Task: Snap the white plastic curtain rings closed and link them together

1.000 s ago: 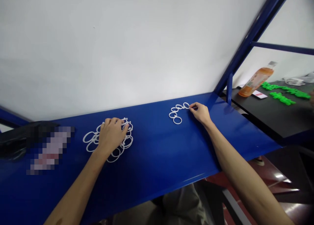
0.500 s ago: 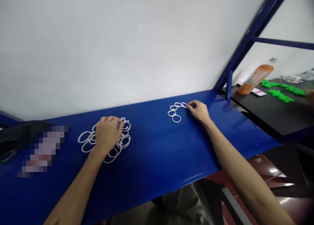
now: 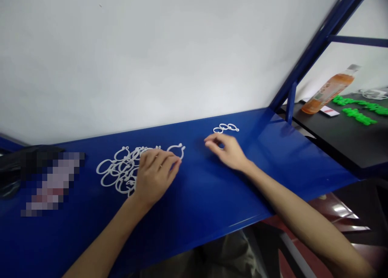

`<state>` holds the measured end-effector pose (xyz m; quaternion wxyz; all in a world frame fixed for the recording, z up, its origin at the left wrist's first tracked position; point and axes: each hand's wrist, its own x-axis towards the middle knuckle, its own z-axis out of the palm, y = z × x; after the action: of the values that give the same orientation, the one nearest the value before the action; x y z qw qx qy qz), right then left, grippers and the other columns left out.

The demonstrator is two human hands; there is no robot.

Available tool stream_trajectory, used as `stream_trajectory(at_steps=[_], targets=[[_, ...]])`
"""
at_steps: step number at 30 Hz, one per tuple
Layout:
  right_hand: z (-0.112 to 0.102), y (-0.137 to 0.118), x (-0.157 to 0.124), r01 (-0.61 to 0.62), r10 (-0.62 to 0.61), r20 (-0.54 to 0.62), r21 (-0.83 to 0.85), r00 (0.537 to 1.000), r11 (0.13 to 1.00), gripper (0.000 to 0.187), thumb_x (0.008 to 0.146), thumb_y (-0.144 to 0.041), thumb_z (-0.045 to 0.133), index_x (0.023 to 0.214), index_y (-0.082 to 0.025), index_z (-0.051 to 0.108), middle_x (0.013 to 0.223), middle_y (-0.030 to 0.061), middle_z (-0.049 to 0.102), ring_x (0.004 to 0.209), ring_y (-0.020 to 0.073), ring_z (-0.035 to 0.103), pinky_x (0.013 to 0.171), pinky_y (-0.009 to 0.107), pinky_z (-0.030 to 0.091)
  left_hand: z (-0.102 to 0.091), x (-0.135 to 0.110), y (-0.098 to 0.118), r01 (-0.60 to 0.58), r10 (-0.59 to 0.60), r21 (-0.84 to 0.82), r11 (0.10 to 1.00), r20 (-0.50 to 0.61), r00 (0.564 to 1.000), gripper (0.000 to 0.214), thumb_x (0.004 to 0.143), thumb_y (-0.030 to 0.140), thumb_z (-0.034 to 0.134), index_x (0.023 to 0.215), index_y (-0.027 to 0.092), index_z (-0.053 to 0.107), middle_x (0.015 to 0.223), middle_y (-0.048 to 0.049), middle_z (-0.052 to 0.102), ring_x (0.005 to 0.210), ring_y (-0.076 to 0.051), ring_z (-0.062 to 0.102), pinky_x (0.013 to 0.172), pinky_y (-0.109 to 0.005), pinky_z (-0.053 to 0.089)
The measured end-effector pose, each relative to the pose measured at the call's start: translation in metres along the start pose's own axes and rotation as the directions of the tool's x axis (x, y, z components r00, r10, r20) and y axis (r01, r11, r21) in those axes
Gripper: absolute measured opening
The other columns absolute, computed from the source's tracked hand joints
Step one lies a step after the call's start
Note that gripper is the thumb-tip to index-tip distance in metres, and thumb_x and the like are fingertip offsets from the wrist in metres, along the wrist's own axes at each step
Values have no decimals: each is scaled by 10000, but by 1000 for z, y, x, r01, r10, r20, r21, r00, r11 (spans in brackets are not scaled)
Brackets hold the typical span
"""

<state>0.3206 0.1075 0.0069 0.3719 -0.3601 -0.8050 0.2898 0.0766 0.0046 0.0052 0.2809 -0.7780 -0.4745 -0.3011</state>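
Note:
My left hand (image 3: 155, 177) lies at the right side of a tangled pile of white plastic rings (image 3: 119, 169) on the blue metal bench (image 3: 200, 181). Its fingertips reach the lower edge of a single white ring (image 3: 176, 150), set just right of the pile. My right hand (image 3: 226, 150) rests on the bench with its fingers spread, holding nothing. Just beyond it lies a short chain of linked white rings (image 3: 226, 128). The right hand may hide part of that chain.
A white wall rises behind the bench, with a blue steel post (image 3: 321, 47) at the right. Beyond it, a black table (image 3: 342, 136) holds an orange drink bottle (image 3: 327, 90) and green linked pieces (image 3: 359, 112). A black bag (image 3: 18, 169) and a pixelated object (image 3: 51, 185) lie at the bench's left.
My right hand has left the short chain and moved left and nearer. My left hand has shifted right off the pile, and a single ring now lies at its fingertips.

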Motion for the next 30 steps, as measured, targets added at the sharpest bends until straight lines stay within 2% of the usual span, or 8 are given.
stream_trajectory(at_steps=[3, 7, 9, 11, 14, 17, 21, 30], targets=[[31, -26, -16, -88, 37, 219, 227, 975, 970, 231, 942, -423, 623, 974, -199, 670, 859, 13, 725, 769, 153, 668, 719, 278, 516, 1, 1, 20, -155, 155, -24, 988, 3, 988, 44, 893, 169, 663, 873, 205, 648, 803, -15, 696, 814, -203, 583, 872, -384, 442], [47, -28, -24, -194, 112, 246, 341, 963, 920, 186, 942, -362, 614, 887, -185, 634, 733, -8, 688, 657, 127, 642, 641, 248, 503, 6, -1, 31, -217, 212, -130, 967, -49, 976, 61, 886, 148, 678, 902, 190, 637, 808, -16, 690, 769, -183, 594, 807, -365, 463], [46, -23, -23, -167, 93, 224, 339, 970, 926, 152, 945, -325, 606, 891, -185, 630, 739, -10, 686, 655, 120, 636, 644, 241, 502, 9, -2, 31, -132, 125, -242, 961, -44, 991, 70, 901, 175, 668, 956, 196, 630, 847, -24, 682, 795, -178, 609, 786, -339, 491], [44, -21, -22, -96, 36, 201, 300, 979, 949, 129, 956, -299, 590, 914, -186, 635, 748, -10, 682, 651, 116, 623, 648, 240, 495, 10, -3, 28, 73, -80, -358, 931, -4, 997, 111, 923, 223, 646, 1027, 201, 615, 884, -29, 662, 819, -169, 623, 771, -313, 519], [40, -23, -22, 35, -79, 192, 222, 978, 974, 136, 975, -296, 583, 935, -185, 650, 750, -7, 668, 650, 116, 607, 646, 239, 481, 13, -6, 21, 405, -378, -465, 787, 154, 913, 178, 941, 311, 624, 1089, 214, 610, 880, -10, 653, 791, -149, 640, 753, -295, 539], [39, -25, -23, 131, -162, 192, 166, 968, 977, 138, 982, -294, 595, 947, -179, 664, 798, 11, 678, 693, 124, 623, 657, 238, 482, 16, -10, 14, 587, -459, -551, 593, 367, 809, 225, 929, 417, 630, 1055, 231, 646, 839, 8, 683, 748, -141, 659, 709, -275, 540], [41, -24, -26, 262, -296, 232, 167, 927, 951, 147, 1010, -248, 555, 970, -162, 668, 894, 46, 707, 776, 135, 658, 715, 245, 512, 18, -12, 12, 671, -442, -605, 429, 506, 740, 297, 881, 511, 664, 949, 223, 685, 819, 1, 712, 750, -151, 672, 674, -262, 528], [34, -30, -30, 481, -475, 299, 58, 828, 875, 303, 1070, -249, 394, 971, -152, 663, 848, 69, 684, 785, 157, 615, 738, 282, 517, 8, -8, 21, 656, -406, -634, 409, 518, 753, 352, 866, 560, 661, 785, 218, 683, 727, 10, 697, 679, -141, 644, 659, -255, 489]])
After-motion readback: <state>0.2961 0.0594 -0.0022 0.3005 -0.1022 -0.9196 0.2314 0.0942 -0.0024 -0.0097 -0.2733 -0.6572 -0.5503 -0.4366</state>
